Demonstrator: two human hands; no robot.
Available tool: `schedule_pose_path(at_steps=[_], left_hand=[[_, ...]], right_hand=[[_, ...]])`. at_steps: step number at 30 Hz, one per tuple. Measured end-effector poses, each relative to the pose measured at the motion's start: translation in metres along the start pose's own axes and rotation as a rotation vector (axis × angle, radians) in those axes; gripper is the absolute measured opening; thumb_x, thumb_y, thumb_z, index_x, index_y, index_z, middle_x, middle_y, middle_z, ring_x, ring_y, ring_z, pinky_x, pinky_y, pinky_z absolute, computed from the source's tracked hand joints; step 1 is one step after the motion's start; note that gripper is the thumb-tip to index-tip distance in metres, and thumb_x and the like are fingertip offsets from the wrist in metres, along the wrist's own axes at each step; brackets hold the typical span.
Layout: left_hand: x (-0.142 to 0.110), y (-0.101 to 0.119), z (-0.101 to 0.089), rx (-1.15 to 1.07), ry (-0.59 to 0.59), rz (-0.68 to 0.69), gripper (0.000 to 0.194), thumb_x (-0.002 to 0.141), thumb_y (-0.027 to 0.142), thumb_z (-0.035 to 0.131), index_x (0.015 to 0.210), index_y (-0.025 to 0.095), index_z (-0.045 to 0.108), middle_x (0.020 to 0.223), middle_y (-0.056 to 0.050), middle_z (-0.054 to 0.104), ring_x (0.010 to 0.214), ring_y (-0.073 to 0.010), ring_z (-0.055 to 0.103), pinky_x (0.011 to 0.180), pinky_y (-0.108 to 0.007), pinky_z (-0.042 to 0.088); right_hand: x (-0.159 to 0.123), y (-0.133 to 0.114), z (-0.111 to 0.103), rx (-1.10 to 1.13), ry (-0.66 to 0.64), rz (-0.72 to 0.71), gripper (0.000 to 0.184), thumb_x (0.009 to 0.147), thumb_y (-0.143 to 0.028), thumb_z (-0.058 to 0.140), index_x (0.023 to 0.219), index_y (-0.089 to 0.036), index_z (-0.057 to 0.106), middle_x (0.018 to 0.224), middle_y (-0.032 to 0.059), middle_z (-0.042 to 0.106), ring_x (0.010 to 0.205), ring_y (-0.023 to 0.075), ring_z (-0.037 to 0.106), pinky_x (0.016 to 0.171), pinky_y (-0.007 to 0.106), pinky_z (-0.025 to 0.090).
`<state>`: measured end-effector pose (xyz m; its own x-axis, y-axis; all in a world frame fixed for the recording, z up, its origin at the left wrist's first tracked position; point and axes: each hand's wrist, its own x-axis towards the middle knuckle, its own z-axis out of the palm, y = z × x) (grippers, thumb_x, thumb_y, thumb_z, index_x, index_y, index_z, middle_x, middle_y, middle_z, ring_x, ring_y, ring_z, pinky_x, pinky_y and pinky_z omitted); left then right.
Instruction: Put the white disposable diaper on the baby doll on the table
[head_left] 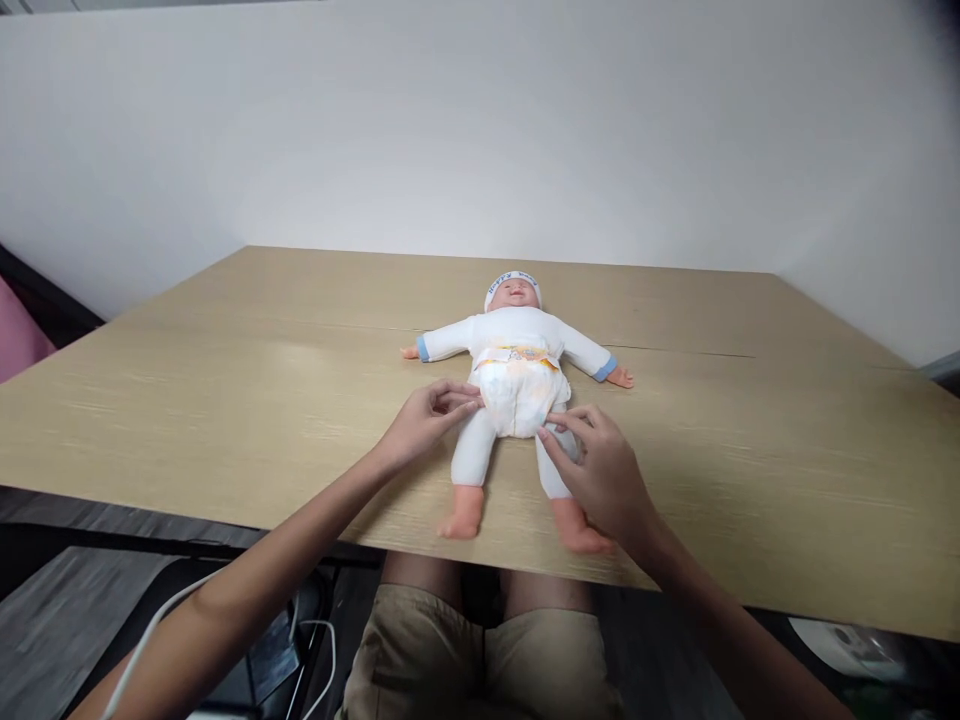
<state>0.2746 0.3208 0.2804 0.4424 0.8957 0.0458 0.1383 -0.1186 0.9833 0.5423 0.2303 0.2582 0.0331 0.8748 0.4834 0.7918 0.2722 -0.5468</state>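
Note:
A baby doll (517, 330) in a white suit and cap lies on its back on the wooden table (225, 380), head away from me, arms spread. It wears a white nappy (517, 395) with a printed waistband. My left hand (424, 420) pinches the nappy's left leg edge with its fingertips. My right hand (600, 470) pinches the right leg edge and partly covers the doll's right-side thigh. The doll's bare feet (461, 520) point toward the table's near edge.
A plain white wall stands behind the table. A seam runs across the tabletop behind the doll. My knees in tan shorts (480, 650) show under the near edge. White cables (307, 640) hang at lower left. A pink object (19, 335) sits at the far left.

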Motion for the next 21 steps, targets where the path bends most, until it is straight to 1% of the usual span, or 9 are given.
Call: schedule_pose_path(at_steps=[3,5,8,10,11,13,15,18,21], left_hand=[[0.002,0.001,-0.019,0.239,0.082,0.107,0.029,0.101,0.042,0.072,0.122,0.022,0.070,0.124,-0.011,0.083,0.117,-0.0286,0.077,0.103,-0.047,0.056],[0.012,-0.002,-0.031,0.468,0.162,0.218,0.028,0.101,0.039,0.072,0.123,0.023,0.068,0.131,-0.011,0.079,0.121,-0.0299,0.072,0.106,-0.049,0.053],[0.042,-0.009,-0.042,0.846,0.256,0.292,0.043,0.096,0.039,0.076,0.133,0.022,0.063,0.141,-0.014,0.071,0.132,-0.0369,0.059,0.114,-0.055,0.045],[0.070,-0.013,-0.045,1.022,0.268,0.252,0.055,0.095,0.042,0.076,0.141,0.018,0.058,0.147,-0.018,0.066,0.138,-0.0406,0.053,0.117,-0.056,0.041],[0.083,-0.014,-0.045,1.077,0.256,0.218,0.060,0.096,0.043,0.074,0.145,0.015,0.056,0.151,-0.020,0.063,0.140,-0.0418,0.051,0.117,-0.056,0.040],[0.109,-0.017,-0.046,1.138,0.209,0.143,0.069,0.098,0.045,0.072,0.153,0.010,0.050,0.156,-0.023,0.060,0.145,-0.0434,0.047,0.121,-0.056,0.037],[0.128,-0.019,-0.046,1.152,0.166,0.083,0.075,0.098,0.043,0.072,0.158,0.008,0.045,0.158,-0.024,0.060,0.148,-0.0439,0.047,0.123,-0.056,0.034],[0.144,-0.019,-0.047,1.142,0.155,0.058,0.069,0.097,0.037,0.071,0.157,0.010,0.048,0.154,-0.022,0.064,0.144,-0.0422,0.053,0.120,-0.054,0.038],[0.144,-0.016,-0.046,1.133,0.166,0.056,0.054,0.096,0.035,0.070,0.144,0.012,0.059,0.145,-0.020,0.070,0.135,-0.0404,0.060,0.114,-0.051,0.045]], right_hand=[[0.001,0.002,-0.015,0.012,-0.056,0.020,0.031,0.107,-0.048,0.062,0.120,-0.026,0.080,0.097,0.0066,0.072,0.076,0.0233,0.063,0.077,0.040,0.052],[0.011,0.013,-0.022,-0.020,-0.025,0.013,0.031,0.107,-0.049,0.062,0.121,-0.026,0.079,0.096,0.0061,0.073,0.075,0.0235,0.061,0.078,0.041,0.052],[0.044,0.046,-0.019,-0.175,0.116,-0.050,0.036,0.103,-0.048,0.064,0.123,-0.020,0.075,0.112,0.0124,0.075,0.100,0.0319,0.065,0.097,0.048,0.051],[0.073,0.073,-0.010,-0.326,0.153,-0.051,0.048,0.100,-0.048,0.063,0.134,-0.015,0.069,0.128,0.0192,0.072,0.118,0.0385,0.062,0.106,0.052,0.048],[0.087,0.085,-0.005,-0.388,0.137,-0.041,0.054,0.099,-0.049,0.063,0.140,-0.014,0.066,0.135,0.0215,0.069,0.125,0.0410,0.060,0.108,0.054,0.047],[0.113,0.104,0.006,-0.452,0.079,-0.028,0.065,0.098,-0.051,0.062,0.149,-0.011,0.060,0.144,0.0243,0.065,0.130,0.0433,0.057,0.109,0.054,0.046],[0.132,0.116,0.016,-0.459,0.000,-0.018,0.068,0.097,-0.050,0.062,0.151,-0.009,0.058,0.143,0.0248,0.067,0.128,0.0429,0.059,0.108,0.051,0.047],[0.149,0.121,0.025,-0.439,-0.129,-0.012,0.055,0.096,-0.042,0.060,0.141,-0.010,0.066,0.132,0.0225,0.074,0.118,0.0396,0.065,0.101,0.046,0.049],[0.154,0.116,0.026,-0.434,-0.176,0.024,0.042,0.098,-0.034,0.056,0.129,-0.011,0.070,0.125,0.0221,0.076,0.112,0.0374,0.068,0.093,0.042,0.049]])
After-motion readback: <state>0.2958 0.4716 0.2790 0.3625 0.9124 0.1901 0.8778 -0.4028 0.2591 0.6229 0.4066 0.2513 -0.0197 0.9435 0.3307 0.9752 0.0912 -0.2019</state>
